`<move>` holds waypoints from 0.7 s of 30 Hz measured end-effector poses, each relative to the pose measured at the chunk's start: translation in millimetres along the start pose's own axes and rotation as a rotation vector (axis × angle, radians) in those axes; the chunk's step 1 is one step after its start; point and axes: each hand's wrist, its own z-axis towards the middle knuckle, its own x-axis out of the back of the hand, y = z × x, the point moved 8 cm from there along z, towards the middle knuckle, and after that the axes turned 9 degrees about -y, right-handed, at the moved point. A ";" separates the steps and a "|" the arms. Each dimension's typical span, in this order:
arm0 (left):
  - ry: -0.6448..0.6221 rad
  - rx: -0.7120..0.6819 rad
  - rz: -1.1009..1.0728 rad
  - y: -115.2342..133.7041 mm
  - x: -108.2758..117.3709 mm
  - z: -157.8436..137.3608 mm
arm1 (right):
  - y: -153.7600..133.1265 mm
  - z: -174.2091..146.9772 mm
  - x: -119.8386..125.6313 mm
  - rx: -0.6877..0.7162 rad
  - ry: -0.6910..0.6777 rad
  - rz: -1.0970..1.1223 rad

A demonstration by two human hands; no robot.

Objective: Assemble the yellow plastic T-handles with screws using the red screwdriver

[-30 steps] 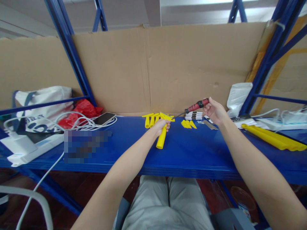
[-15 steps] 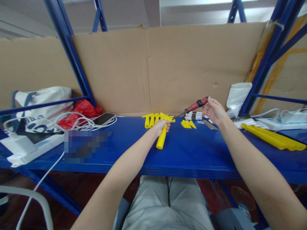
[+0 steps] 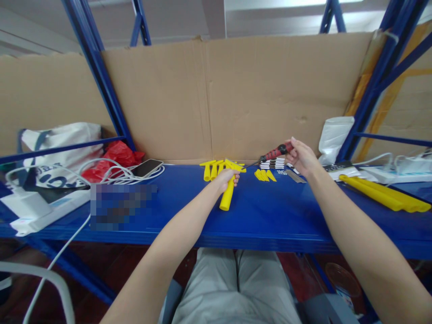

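Note:
My left hand [image 3: 227,181] is closed around the upper part of a yellow plastic tube [image 3: 227,200], whose wide open end points toward me over the blue tabletop. In my right hand [image 3: 302,157] the fingertips grip the end of a red and black screwdriver handle [image 3: 271,154]. The screwdriver's shaft slants down leftward to the top of the yellow piece by my left hand; its tip is hidden there. Behind that hand lie several yellow tube-shaped pieces [image 3: 213,171]. Small flat yellow pieces [image 3: 265,175] lie below the screwdriver, close to tiny pale parts [image 3: 281,172].
Stacked white-and-dark packs [image 3: 272,164] and grey metal strips [image 3: 295,176] lie near my right hand. Long yellow pieces [image 3: 384,193] rest at the right. A phone [image 3: 147,167], white cables, a power strip [image 3: 50,211] and a cloth bag [image 3: 67,150] occupy the left. Cardboard [image 3: 253,99] stands behind.
The screwdriver handle has dipped slightly and looks turned a little in my right fingers. My left hand and the yellow tube stay almost where they were.

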 end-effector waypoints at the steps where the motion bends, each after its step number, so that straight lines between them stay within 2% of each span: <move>1: -0.003 0.001 0.002 0.3 -0.4 -0.5 | -0.2 -0.2 -0.2 0.001 0.001 -0.006; 9: -0.004 0.009 0.019 1.0 -1.1 -1.2 | 1.3 0.9 5.5 0.027 0.052 -0.024; 16: -0.012 -0.008 -0.001 1.7 -2.5 -1.6 | 9.1 3.1 26.0 0.075 0.220 -0.097; 21: -0.010 -0.017 -0.009 1.0 -1.0 0.3 | 6.1 2.4 20.9 0.076 0.185 -0.087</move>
